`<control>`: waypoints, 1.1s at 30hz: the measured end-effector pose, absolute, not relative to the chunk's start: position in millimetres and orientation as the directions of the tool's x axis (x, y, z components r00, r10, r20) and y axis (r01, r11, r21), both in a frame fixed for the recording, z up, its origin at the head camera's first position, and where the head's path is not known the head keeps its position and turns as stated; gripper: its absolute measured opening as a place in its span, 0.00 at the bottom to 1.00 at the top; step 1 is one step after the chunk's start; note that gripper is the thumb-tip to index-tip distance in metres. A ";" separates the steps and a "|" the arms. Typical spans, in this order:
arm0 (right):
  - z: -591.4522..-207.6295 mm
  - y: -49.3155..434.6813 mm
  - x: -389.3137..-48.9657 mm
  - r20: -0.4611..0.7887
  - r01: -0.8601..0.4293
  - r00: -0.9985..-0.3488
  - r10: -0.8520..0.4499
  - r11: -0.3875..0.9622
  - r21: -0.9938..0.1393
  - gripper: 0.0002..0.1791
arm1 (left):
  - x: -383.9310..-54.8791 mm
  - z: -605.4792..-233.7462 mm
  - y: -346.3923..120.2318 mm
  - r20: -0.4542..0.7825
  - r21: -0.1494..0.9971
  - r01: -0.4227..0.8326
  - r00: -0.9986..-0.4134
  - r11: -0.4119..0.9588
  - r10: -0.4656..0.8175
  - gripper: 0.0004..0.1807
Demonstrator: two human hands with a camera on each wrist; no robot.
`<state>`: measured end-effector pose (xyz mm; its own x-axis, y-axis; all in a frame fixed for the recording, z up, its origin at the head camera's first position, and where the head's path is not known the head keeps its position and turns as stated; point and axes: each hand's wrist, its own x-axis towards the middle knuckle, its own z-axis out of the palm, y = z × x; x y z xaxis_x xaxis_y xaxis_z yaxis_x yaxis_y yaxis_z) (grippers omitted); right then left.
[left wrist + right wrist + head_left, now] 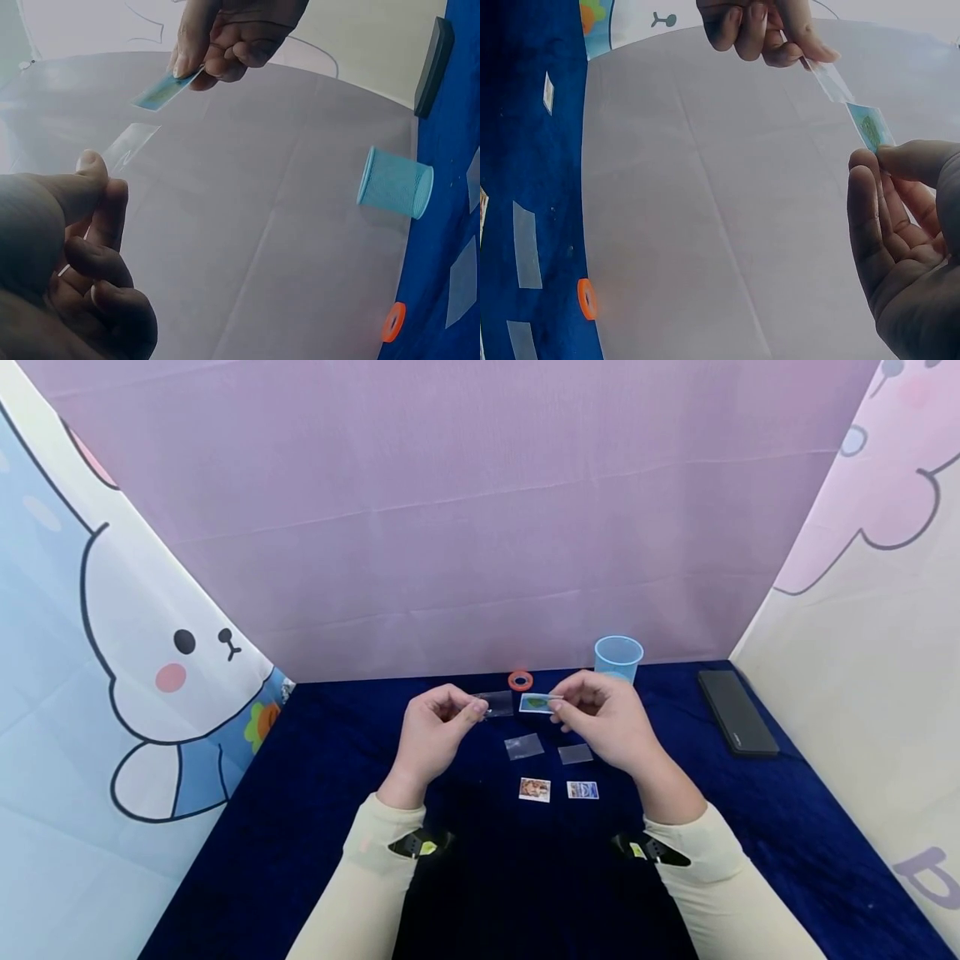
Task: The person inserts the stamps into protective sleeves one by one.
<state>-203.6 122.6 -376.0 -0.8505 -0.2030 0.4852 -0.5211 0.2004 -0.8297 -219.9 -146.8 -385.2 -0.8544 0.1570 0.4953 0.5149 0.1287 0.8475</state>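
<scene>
A small clear plastic sleeve (497, 703) is pinched between the thumb and finger of my left hand (433, 731). My right hand (606, 720) pinches a small picture card (536, 702) with a green shape on blue. Both are held up off the table, end to end, with a narrow gap between them in the head view. In the left wrist view, the card (166, 91) is a little apart from the sleeve (132, 145). Below the hands, two more clear sleeves lie on the cloth, a left one (524, 746) and a right one (575, 754).
Nearer me lie two picture cards, one brown (535, 789) and one bluish (582, 790). An orange tape roll (521, 681) and a light blue cup (618, 652) stand at the back. A dark flat box (737, 713) lies right on the blue cloth (300, 793); curtains enclose three sides.
</scene>
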 end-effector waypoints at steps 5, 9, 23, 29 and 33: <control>-376.8 120.5 -204.1 0.470 -0.509 -0.858 -0.207 0.215 -0.833 0.03 | -219.8 -384.7 -145.6 0.474 0.853 0.498 -0.865 0.160 0.165 0.05; -376.2 119.4 -203.1 0.460 -0.498 -0.864 -0.206 0.208 -0.842 0.03 | -220.1 -384.8 -145.3 0.463 0.854 0.490 -0.869 0.175 0.175 0.05; -377.9 115.9 -204.3 0.448 -0.490 -0.865 -0.226 0.189 -0.851 0.04 | -220.7 -388.7 -146.7 0.485 0.835 0.518 -0.852 0.185 0.196 0.06; -379.2 115.7 -205.1 0.430 -0.477 -0.871 -0.239 0.195 -0.857 0.04 | -220.9 -389.4 -146.5 0.483 0.834 0.518 -0.852 0.190 0.202 0.06; -379.9 115.9 -205.6 0.422 -0.472 -0.872 -0.249 0.199 -0.859 0.04 | -220.1 -388.2 -146.3 0.484 0.839 0.515 -0.853 0.175 0.195 0.05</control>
